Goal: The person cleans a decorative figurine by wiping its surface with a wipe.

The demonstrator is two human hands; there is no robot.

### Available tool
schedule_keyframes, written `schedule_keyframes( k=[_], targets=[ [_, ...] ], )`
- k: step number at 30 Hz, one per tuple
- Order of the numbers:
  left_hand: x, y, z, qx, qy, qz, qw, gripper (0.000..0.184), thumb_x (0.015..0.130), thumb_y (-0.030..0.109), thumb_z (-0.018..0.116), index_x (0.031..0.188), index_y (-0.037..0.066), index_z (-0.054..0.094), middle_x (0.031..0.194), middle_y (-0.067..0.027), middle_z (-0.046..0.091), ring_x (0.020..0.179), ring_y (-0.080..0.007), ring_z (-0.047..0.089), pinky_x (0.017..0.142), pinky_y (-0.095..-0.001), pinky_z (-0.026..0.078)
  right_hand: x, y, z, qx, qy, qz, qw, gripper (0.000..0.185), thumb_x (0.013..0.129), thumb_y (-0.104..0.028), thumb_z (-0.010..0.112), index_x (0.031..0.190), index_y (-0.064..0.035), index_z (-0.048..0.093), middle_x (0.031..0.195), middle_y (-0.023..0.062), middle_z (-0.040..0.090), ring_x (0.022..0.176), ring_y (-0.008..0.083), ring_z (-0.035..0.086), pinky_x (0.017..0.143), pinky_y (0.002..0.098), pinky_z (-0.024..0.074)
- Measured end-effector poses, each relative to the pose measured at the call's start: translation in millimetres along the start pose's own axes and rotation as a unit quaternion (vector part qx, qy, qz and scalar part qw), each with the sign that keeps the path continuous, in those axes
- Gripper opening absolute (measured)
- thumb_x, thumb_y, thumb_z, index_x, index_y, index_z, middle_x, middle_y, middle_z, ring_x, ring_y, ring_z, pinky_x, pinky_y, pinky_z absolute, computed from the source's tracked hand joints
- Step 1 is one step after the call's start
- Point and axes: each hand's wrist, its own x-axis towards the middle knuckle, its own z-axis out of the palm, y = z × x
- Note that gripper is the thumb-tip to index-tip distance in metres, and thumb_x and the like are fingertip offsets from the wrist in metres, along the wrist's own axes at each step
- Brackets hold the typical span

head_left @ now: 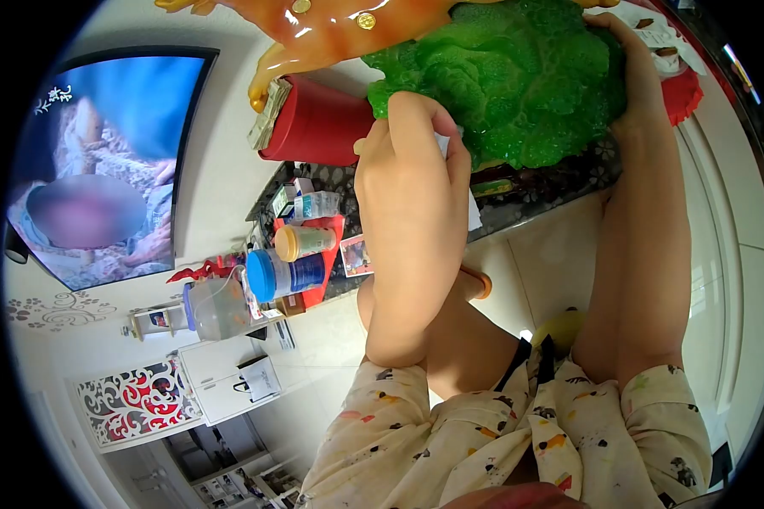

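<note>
A glossy green cabbage-shaped ornament (518, 81) sits at the top centre on a dark patterned counter. My left hand (412, 140) is at its lower left edge, fingers curled round a white cloth or tissue (474, 210), most of which is hidden behind the hand. At the ornament's right edge, my right hand (624, 51) grips the side, with its fingers bent over the rim and partly out of sight. An orange and gold glossy figure (339, 30) with coin shapes stands just left of the ornament.
Left of my left hand are a red container (318, 123) with banknote-like paper, a blue-lidded tub (284, 276), a yellow-lidded jar (301, 243), small boxes and a clear plastic container (216, 307). A television (115, 161) hangs at far left. Red cloth (682, 97) shows at upper right.
</note>
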Motion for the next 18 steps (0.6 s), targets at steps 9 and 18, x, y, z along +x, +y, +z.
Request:
schedule_keyframes(
  k=[9,18],
  targets=[
    [2,3,-9,-0.061,-0.055,0.008,0.997,0.027,0.077,-0.01,0.067,0.094,0.002,0.049,0.081,-0.0152,0.06,0.075,-0.0372,0.061,0.066,-0.0455,0.049,-8,-7,10,0.019,0.031,0.048,0.998,0.029,0.083,-0.025,0.07,0.103,-0.0045,0.07,0.096,0.009,0.073,0.083,0.0232,0.071,0.078,0.0356,0.0593],
    [2,-4,-30,-0.144,-0.081,-0.074,0.983,0.029,0.079,-0.004,0.073,0.095,0.002,0.05,0.083,-0.0145,0.066,0.075,-0.0329,0.068,0.066,-0.0388,0.054,-45,-20,41,0.039,0.011,0.072,0.997,0.04,0.077,-0.031,0.067,0.107,-0.0041,0.071,0.1,0.0136,0.074,0.088,0.0307,0.071,0.084,0.042,0.0586]
  ],
)
